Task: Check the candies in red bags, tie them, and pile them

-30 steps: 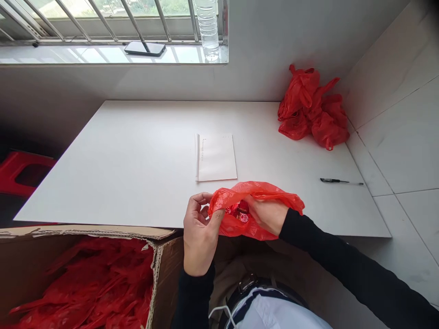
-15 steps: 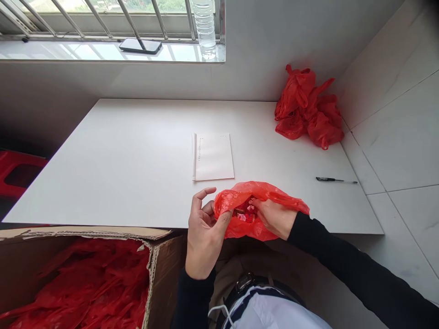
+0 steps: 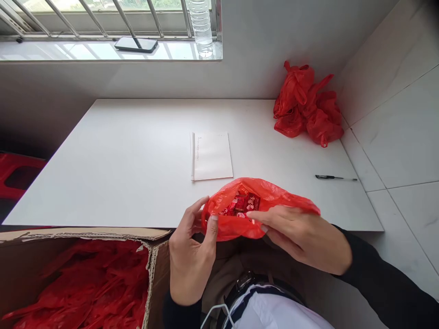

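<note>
A red plastic bag [image 3: 236, 228] is held with its mouth spread at the table's front edge. Inside lie several small red wrapped packets [image 3: 245, 202] with pale print, probably sweets. My left hand [image 3: 194, 251] grips the bag's left rim, thumb on the near side and the other fingers partly hidden behind the plastic. My right hand [image 3: 302, 233] is at the right part of the mouth, its outstretched fingers over the opening and the thumb below, outside; the near rim appears caught between them.
A white booklet [image 3: 213, 155] lies on the white table [image 3: 137, 160], with a pen [image 3: 334, 177] to the right. Tied red bags [image 3: 308, 107] sit in the back corner. A cardboard box [image 3: 159, 269] of red bags stands front left. A phone [image 3: 136, 44] and bottle [image 3: 201, 25] are on the windowsill.
My right hand has come out of the bag and moved right to its near rim. My left hand has shifted left and down, and the mouth is wider, showing more packets.
</note>
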### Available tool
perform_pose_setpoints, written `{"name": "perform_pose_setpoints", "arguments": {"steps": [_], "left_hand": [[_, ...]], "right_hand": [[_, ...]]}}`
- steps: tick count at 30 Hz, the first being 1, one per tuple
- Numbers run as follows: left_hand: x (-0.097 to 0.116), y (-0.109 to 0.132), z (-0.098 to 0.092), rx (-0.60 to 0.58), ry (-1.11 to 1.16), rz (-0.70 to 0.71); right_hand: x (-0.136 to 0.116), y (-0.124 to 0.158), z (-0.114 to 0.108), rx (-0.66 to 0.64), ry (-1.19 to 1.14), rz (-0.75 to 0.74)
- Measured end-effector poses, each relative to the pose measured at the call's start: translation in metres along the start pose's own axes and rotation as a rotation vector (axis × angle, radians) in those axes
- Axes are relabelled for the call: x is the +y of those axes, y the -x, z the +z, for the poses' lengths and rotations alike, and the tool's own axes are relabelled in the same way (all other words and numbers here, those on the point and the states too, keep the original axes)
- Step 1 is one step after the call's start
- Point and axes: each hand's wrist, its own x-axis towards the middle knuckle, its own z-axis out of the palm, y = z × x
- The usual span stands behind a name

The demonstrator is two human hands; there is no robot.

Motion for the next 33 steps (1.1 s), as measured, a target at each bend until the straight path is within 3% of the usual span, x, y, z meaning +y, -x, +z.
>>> {"name": "perform_pose_setpoints", "arguments": {"steps": [2, 5, 7, 11, 16, 19, 23, 26, 30, 33], "left_hand": [[0.002, 0.0, -0.004, 0.129, -0.127, 0.093], [0.007, 0.001, -0.007, 0.222, -0.125, 0.158], [0.011, 0.003, -0.008, 0.28, -0.093, 0.163], [0.023, 0.007, -0.008, 0.387, -0.057, 0.124], [0.041, 0.013, 0.002, 0.456, 0.065, 0.162], [0.046, 0.016, 0.007, 0.432, 0.089, 0.211], [0.047, 0.015, 0.005, 0.458, 0.198, 0.343], [0.053, 0.014, 0.006, 0.444, 0.235, 0.41], [0.066, 0.011, 0.019, 0.242, 0.163, 0.604], [0.074, 0.007, 0.028, 0.037, 0.117, 0.74]], "right_hand": [[0.0, 0.003, -0.018, 0.148, 0.04, 0.013], [0.014, 0.002, -0.033, 0.377, 0.299, 0.13], [0.028, -0.001, -0.035, 0.289, 0.4, 0.17], [0.049, 0.0, -0.029, 0.071, 0.235, 0.157], [0.032, -0.003, -0.026, -0.042, 0.011, 0.179], [0.021, -0.004, -0.027, -0.078, -0.081, 0.168], [0.02, -0.003, -0.032, -0.107, -0.018, 0.089], [0.016, -0.003, -0.04, 0.002, -0.087, 0.112], [0.0, -0.008, -0.044, 0.177, -0.406, 0.24], [-0.011, -0.016, -0.037, 0.127, -0.597, 0.238]]}}
